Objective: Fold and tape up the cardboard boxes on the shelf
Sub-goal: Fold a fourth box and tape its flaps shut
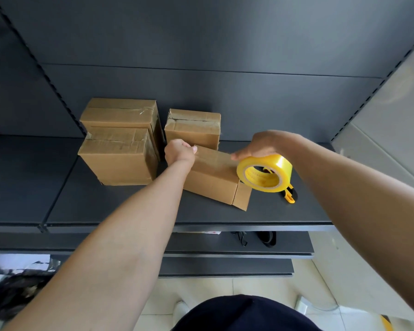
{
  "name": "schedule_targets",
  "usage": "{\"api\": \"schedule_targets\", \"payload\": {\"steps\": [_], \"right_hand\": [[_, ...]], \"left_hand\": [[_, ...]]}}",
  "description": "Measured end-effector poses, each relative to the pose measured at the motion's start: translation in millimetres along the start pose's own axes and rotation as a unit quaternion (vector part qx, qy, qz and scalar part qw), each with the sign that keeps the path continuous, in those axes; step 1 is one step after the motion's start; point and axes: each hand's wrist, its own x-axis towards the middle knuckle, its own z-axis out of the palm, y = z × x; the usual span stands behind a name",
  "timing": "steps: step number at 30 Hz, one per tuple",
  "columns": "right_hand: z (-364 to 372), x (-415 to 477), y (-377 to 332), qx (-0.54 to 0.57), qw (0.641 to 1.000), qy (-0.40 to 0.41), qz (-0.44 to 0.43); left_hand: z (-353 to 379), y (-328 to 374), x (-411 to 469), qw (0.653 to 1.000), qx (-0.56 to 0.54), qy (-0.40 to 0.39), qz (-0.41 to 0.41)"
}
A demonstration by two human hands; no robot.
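Holding tape (214, 156) across the box (210, 185), left fingers (194, 149) pinch its end, right fingers (240, 155) grip the roll (280, 164).

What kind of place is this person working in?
Likely a shop or stockroom, though I cannot be sure: dark metal shelving with slotted uprights, taped cardboard boxes on it, and a yellow tape roll in the right hand.

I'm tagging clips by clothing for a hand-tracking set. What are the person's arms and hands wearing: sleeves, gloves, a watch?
Nothing shows on them: the left hand and right hand are ungloved, the left forearm and right forearm bare with no sleeve in view, and no watch or ring is visible.
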Motion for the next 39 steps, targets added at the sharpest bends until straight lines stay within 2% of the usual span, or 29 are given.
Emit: {"api": "schedule_targets", "payload": {"steps": [2,6,12,15,20,33,39], "right_hand": [[10,-1,8,0.009,1.0,-0.019,-0.002],[14,-4,25,0.105,0.994,-0.017,0.0],[28,5,32,0.064,0.998,-0.003,-0.002],[32,7,43,0.039,0.999,0.011,0.022],[38,11,49,0.04,0.998,0.03,0.03],[54,28,46,0.063,0.997,0.006,0.042],[63,35,38,0.077,0.997,-0.012,0.024]], "left_hand": [[1,0,-1,1.0,-0.001,0.0,-0.001],[2,1,-3,1.0,0.001,0.002,0.009],[1,-2,-3,1.0,0.009,0.007,0.009],[1,-1,-4,1.0,0.01,0.006,0.011],[3,0,-5,1.0,0.012,0.004,0.012],[6,-7,-5,1.0,0.015,0.012,0.019],[10,-15,-13,0.996,0.051,0.036,0.068]]}}
